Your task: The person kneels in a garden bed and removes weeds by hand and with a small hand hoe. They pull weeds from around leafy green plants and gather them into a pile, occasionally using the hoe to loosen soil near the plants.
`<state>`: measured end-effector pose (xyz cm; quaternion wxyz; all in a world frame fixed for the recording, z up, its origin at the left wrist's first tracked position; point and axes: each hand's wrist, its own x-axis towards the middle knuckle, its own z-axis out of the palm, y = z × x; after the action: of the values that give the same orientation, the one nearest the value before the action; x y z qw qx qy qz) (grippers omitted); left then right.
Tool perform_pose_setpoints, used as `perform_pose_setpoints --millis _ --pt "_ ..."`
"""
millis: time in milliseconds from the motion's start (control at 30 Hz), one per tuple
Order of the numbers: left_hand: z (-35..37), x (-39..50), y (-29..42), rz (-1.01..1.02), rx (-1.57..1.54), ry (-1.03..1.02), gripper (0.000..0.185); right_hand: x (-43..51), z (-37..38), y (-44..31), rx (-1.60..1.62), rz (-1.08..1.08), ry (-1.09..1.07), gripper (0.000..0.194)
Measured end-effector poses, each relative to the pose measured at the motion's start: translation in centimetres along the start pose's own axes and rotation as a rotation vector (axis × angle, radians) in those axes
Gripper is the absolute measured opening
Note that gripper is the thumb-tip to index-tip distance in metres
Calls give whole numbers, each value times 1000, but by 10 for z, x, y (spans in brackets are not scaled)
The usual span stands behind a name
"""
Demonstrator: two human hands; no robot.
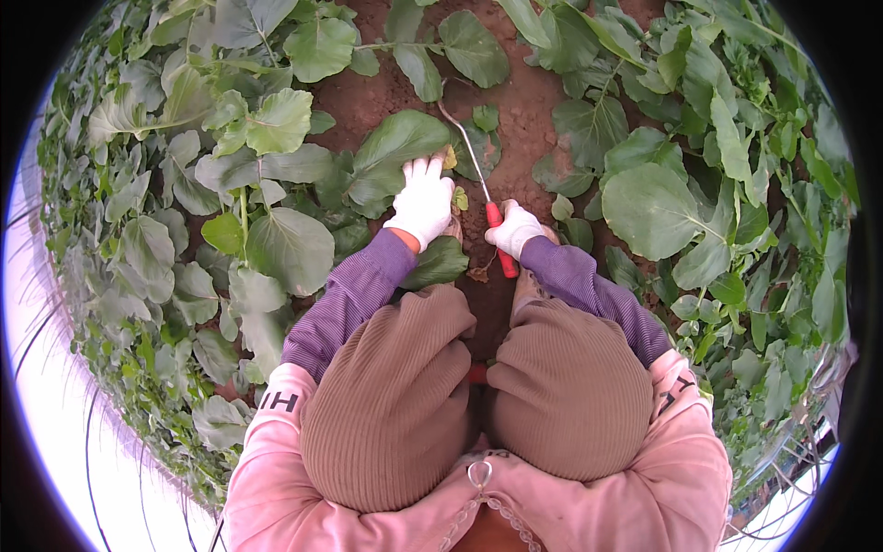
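My right hand [515,229], in a white glove, is closed around the red handle [508,264] of a hand weeding tool. The tool's thin metal shaft [470,149] slants up and away over the soil, and its bent head is partly hidden by leaves. To the left, my left hand [421,200], also white-gloved, reaches forward with its fingers against the lower edge of a broad green leaf [400,148]. Its thumb and fingertips are not clearly visible, so whether it pinches anything is unclear. A small yellowed leaf [450,157] sits beside those fingertips.
Dense broad-leaved plants [290,248] crowd the left, and more leafy plants [652,210] fill the right. Reddish-brown soil [528,103] shows between them. My bent knees [407,386] in brown ribbed trousers are close below my hands. A dry leaf [481,274] rests on the soil.
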<state>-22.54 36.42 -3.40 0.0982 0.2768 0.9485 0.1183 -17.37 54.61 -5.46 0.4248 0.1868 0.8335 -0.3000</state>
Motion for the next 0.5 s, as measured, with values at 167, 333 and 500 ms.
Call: perform_pose_setpoints --millis 167,333,500 --pt "3 12 -10 -86 270 -214 27 -17 -6 29 533 -167 128 50" --pt "-22 -6 1 102 105 -340 20 -34 -8 33 769 -417 311 60" --pt "-33 -29 2 163 -74 -281 16 -23 -23 3 169 -376 301 63"
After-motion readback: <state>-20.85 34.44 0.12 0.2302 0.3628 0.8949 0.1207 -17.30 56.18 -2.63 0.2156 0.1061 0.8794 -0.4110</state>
